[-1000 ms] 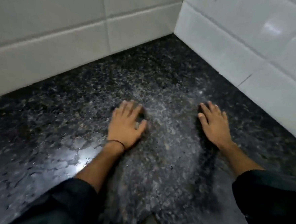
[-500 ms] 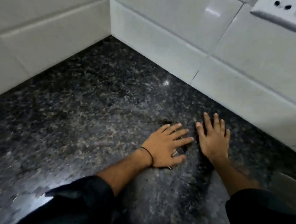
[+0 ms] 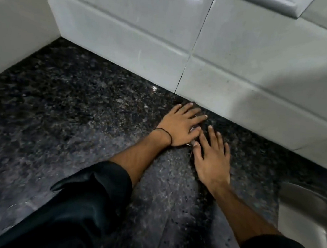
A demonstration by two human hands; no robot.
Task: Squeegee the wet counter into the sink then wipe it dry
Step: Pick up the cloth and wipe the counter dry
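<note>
Granite counter (image 3: 82, 108) lay dark and speckled beneath both hands. Left hand (image 3: 180, 127) and right hand (image 3: 211, 158) pressed flat, fingers spread, gripping nothing, near the far tiled wall (image 3: 240, 71).

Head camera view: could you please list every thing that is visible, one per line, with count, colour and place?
counter: one, dark speckled stone, fills the lower view.
wall tiles: several, white, behind the counter and at far left.
socket plate: one, white, top edge, cut off.
sink: one, grey metal, only its rim at right.
wrist band: one, black, on the left wrist.
sleeves: two, black, at the bottom.
left hand: flat on the counter near the wall.
right hand: flat, beside the left.
</note>
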